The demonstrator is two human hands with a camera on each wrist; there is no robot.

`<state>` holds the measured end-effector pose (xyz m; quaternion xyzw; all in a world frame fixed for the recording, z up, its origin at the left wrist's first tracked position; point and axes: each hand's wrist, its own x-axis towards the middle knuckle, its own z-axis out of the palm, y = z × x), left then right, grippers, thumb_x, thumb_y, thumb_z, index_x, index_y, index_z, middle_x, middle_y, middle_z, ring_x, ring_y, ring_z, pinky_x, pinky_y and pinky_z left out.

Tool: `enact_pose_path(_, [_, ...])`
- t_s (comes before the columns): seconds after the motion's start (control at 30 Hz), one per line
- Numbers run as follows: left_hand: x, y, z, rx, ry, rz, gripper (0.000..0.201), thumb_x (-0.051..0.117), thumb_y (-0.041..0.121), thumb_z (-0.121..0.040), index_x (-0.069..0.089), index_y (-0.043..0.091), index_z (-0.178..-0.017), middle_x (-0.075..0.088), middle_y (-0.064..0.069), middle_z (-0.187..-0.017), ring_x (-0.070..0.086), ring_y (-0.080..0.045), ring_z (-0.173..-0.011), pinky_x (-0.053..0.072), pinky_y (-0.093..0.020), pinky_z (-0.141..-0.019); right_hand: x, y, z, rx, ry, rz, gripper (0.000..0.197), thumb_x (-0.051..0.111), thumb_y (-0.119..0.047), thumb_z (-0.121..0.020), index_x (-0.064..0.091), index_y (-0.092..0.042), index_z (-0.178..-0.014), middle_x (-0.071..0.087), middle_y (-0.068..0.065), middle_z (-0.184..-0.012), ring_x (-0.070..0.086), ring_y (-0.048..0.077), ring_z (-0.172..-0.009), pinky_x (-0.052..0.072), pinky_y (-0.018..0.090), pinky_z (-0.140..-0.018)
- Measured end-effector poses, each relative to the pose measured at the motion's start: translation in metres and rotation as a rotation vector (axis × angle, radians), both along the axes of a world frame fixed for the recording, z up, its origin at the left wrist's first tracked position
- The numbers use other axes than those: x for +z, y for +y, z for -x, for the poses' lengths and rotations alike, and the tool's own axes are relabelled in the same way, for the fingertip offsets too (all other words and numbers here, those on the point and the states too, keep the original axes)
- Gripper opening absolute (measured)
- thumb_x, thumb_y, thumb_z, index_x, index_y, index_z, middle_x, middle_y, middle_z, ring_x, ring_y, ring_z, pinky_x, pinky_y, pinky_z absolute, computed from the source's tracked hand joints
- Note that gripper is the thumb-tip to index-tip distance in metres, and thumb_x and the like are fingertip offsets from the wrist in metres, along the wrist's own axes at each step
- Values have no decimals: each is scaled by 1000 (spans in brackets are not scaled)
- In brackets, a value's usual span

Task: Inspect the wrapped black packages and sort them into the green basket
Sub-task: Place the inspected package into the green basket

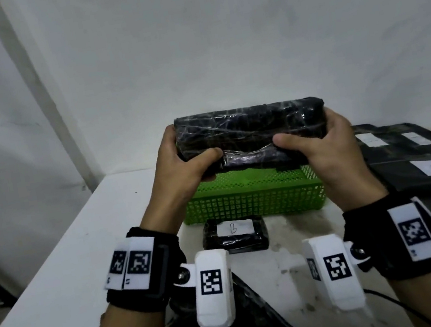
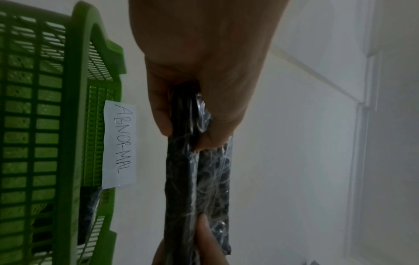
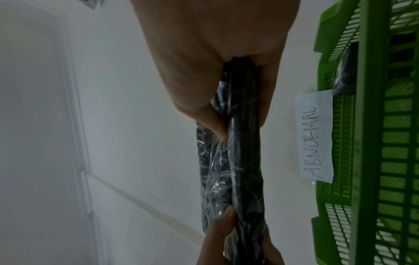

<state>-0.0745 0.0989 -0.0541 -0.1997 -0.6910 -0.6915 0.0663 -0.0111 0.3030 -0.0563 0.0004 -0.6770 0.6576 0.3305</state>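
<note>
Both hands hold one long black package (image 1: 252, 134) wrapped in clear film, lifted above the green basket (image 1: 254, 199). My left hand (image 1: 189, 165) grips its left end, thumb on the near face. My right hand (image 1: 316, 143) grips the right end the same way. In the left wrist view the package (image 2: 181, 179) runs down from my left hand (image 2: 195, 111); the right wrist view shows the same package (image 3: 244, 161) in my right hand (image 3: 240, 107). A paper tag reading ABNORMAL (image 2: 119, 143) hangs on the basket (image 2: 34, 143), and a black package (image 2: 87, 211) lies inside.
A small black package with a white label (image 1: 235, 235) lies on the white table (image 1: 64, 274) in front of the basket. Another black package (image 1: 251, 317) lies near me. Flat black labelled packages (image 1: 420, 166) are stacked at the right. A wall stands close behind.
</note>
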Motion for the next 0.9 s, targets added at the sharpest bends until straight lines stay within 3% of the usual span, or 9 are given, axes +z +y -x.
enact_pose_path(0.17, [6, -8, -2, -82, -66, 118, 24, 60, 42, -95, 57, 33, -118, 66, 10, -116, 69, -17, -101, 63, -41, -74, 0, 14, -6, -170, 97, -298, 39, 87, -20, -77, 60, -23, -106, 71, -9, -102, 68, 6, -98, 55, 26, -88])
enact_pose_path(0.23, [8, -8, -3, -98, -89, 37, 19, 58, 42, -97, 58, 26, -109, 68, 4, -108, 72, -23, -94, 62, -44, -77, -2, 17, -6, -181, -6, -361, 47, 87, -39, -72, 58, -28, -108, 68, -7, -106, 67, 10, -101, 54, 29, -86])
enact_pose_path(0.3, [7, -5, -3, -43, -13, -11, 19, 64, 37, -95, 56, 22, -102, 64, -1, -101, 69, -21, -91, 60, -49, -85, -2, 12, -4, 14, -122, -165, 51, 84, -53, -68, 59, -34, -107, 68, -7, -111, 68, 18, -109, 58, 40, -88])
enact_pose_path(0.4, [6, -2, -3, 42, 106, -9, 31, 74, 40, -82, 56, 22, -99, 59, 0, -92, 60, -16, -88, 54, -54, -93, -4, 4, 0, 94, -58, 87, 33, 85, -39, -74, 63, -28, -97, 69, -4, -100, 70, 24, -105, 59, 51, -91])
enact_pose_path(0.53, [2, 2, -1, 121, 216, -7, 28, 75, 26, -88, 56, 13, -104, 61, 3, -95, 58, 2, -79, 56, -43, -86, -7, 4, 2, -31, 87, -5, 26, 84, -26, -82, 65, -18, -98, 68, -7, -87, 67, 12, -85, 58, 39, -80])
enact_pose_path(0.67, [3, 0, 0, -45, 70, -135, 24, 72, 28, -84, 56, 14, -94, 61, 2, -110, 64, -11, -95, 60, -37, -85, -1, 17, -3, -13, 91, -67, 31, 86, -31, -75, 65, -27, -97, 67, -9, -120, 66, 10, -111, 55, 42, -100])
enact_pose_path(0.77, [7, -2, 4, -194, -45, -280, 21, 67, 18, -90, 49, 18, -80, 62, 1, -95, 65, -12, -86, 56, -24, -69, 8, 22, -8, 139, 115, 0, 39, 92, -47, -60, 64, -32, -82, 52, -7, -146, 59, 15, -126, 49, 46, -103])
enact_pose_path(0.83, [5, -3, 7, -171, -17, -249, 26, 73, 8, -83, 51, 18, -93, 63, -2, -102, 66, -15, -90, 56, -24, -68, 10, 27, -8, 256, 156, 86, 38, 93, -40, -62, 61, -30, -80, 47, -6, -152, 61, 21, -124, 52, 47, -93])
enact_pose_path(0.9, [0, -3, 8, -185, -51, -210, 59, 79, 8, -75, 46, 26, -120, 64, -9, -117, 68, -20, -98, 57, -28, -73, 9, 32, -8, 273, 176, 108, 39, 88, -17, -72, 58, -25, -96, 47, -3, -148, 67, 16, -111, 60, 40, -81])
